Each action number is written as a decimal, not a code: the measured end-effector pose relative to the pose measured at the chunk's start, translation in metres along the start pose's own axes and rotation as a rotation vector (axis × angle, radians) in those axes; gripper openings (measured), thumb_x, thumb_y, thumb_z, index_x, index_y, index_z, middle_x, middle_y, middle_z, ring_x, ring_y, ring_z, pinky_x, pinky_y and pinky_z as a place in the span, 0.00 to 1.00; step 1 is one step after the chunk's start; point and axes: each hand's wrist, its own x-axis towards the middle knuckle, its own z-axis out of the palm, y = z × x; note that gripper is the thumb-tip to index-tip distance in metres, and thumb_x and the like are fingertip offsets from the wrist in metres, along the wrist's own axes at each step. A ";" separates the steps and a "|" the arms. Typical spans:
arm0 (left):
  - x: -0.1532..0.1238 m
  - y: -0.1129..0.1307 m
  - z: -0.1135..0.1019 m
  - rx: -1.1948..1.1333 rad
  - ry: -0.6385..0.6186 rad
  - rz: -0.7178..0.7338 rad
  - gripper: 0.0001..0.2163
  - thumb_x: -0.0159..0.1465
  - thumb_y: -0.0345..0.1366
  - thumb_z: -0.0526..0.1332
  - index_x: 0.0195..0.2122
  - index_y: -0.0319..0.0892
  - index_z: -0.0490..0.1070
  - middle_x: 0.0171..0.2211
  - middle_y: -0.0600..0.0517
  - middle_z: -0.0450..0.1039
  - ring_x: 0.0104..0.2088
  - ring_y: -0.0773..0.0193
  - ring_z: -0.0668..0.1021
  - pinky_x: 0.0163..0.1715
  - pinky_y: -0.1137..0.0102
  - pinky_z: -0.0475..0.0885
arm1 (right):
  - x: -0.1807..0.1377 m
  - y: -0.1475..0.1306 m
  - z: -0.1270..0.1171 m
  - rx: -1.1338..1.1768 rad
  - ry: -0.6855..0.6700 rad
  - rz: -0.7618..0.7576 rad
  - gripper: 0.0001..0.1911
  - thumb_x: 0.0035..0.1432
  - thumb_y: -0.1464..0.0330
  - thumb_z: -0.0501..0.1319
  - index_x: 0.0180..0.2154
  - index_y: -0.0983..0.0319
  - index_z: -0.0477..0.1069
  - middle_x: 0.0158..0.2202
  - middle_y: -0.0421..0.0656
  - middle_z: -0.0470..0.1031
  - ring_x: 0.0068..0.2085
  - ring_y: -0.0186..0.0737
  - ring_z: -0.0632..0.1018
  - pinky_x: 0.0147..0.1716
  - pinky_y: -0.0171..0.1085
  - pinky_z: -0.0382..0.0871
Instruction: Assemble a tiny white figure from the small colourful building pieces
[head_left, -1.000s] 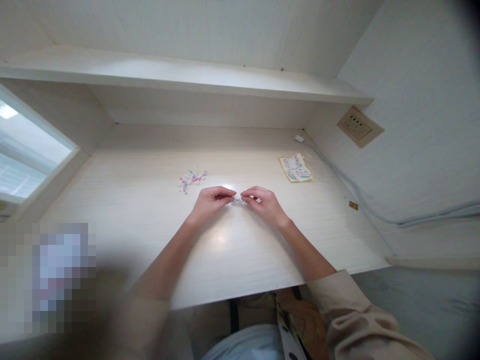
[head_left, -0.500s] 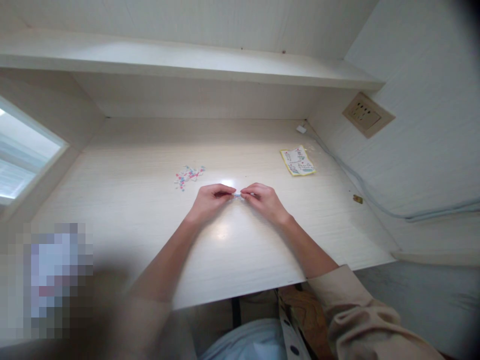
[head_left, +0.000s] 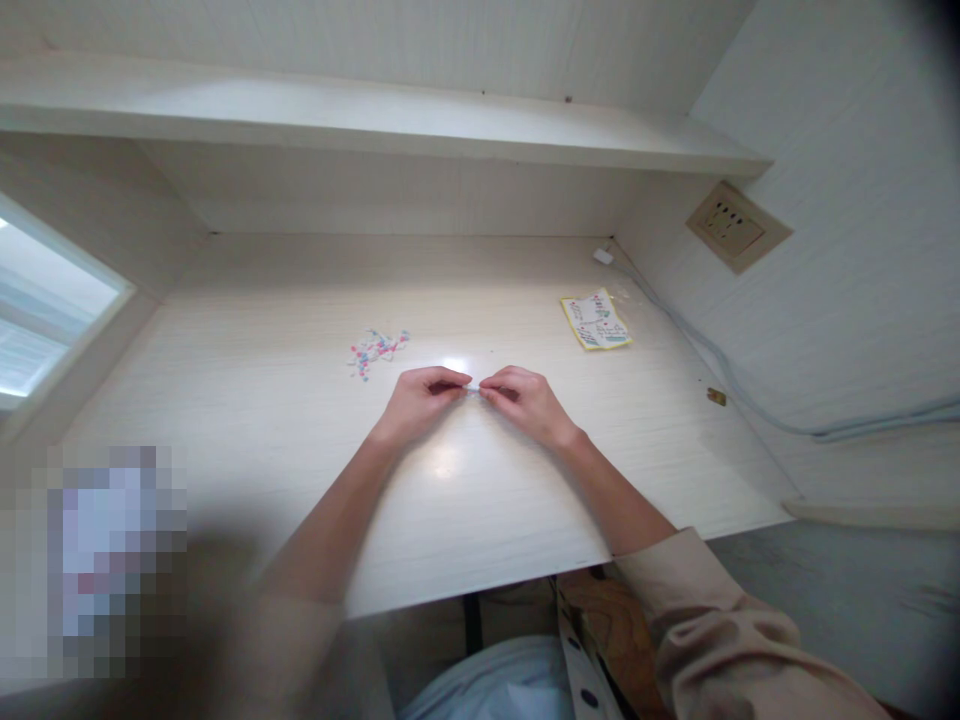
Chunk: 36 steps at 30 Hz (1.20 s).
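Note:
At the middle of the desk, my left hand and my right hand face each other with fingertips almost meeting. Both are closed in a pinch on a small whitish piece that bridges the narrow gap between them. Its kind is too small to make out, and its ends are hidden by the fingers. Beyond my left hand, to the left, lies a loose scatter of tiny pink, blue and white pieces.
A printed sheet with a yellow border lies at the right back of the desk. Grey cables run along the right wall below a socket. A small gold-brown piece sits near them. A shelf spans the back.
My hands hold nearly the same pose, the right fingertips shifted very slightly left. The rest of the desk looks unchanged.

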 end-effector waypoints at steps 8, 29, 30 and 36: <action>0.000 0.001 0.001 0.036 -0.033 0.064 0.08 0.57 0.34 0.65 0.37 0.41 0.80 0.37 0.49 0.81 0.36 0.61 0.81 0.42 0.66 0.75 | 0.000 0.003 0.002 -0.024 0.017 -0.042 0.08 0.60 0.68 0.61 0.39 0.59 0.78 0.37 0.44 0.79 0.39 0.38 0.78 0.41 0.38 0.72; 0.004 0.004 0.000 0.386 -0.123 0.409 0.09 0.62 0.28 0.59 0.35 0.43 0.79 0.38 0.49 0.80 0.40 0.62 0.80 0.44 0.67 0.75 | -0.003 0.013 0.007 -0.182 0.006 -0.163 0.10 0.63 0.68 0.58 0.40 0.58 0.78 0.40 0.42 0.81 0.42 0.39 0.80 0.45 0.39 0.73; 0.004 0.004 0.000 0.406 -0.133 0.427 0.09 0.63 0.28 0.58 0.36 0.42 0.79 0.38 0.49 0.80 0.40 0.62 0.80 0.44 0.67 0.75 | -0.002 0.014 0.007 -0.209 0.004 -0.185 0.10 0.63 0.68 0.58 0.40 0.58 0.78 0.41 0.42 0.81 0.42 0.39 0.80 0.45 0.39 0.73; 0.002 0.003 0.000 0.488 -0.147 0.485 0.09 0.64 0.29 0.57 0.37 0.42 0.79 0.40 0.48 0.80 0.41 0.60 0.80 0.45 0.65 0.75 | -0.002 0.015 0.006 -0.338 -0.027 -0.279 0.12 0.66 0.67 0.55 0.40 0.61 0.77 0.41 0.45 0.81 0.42 0.40 0.81 0.44 0.39 0.71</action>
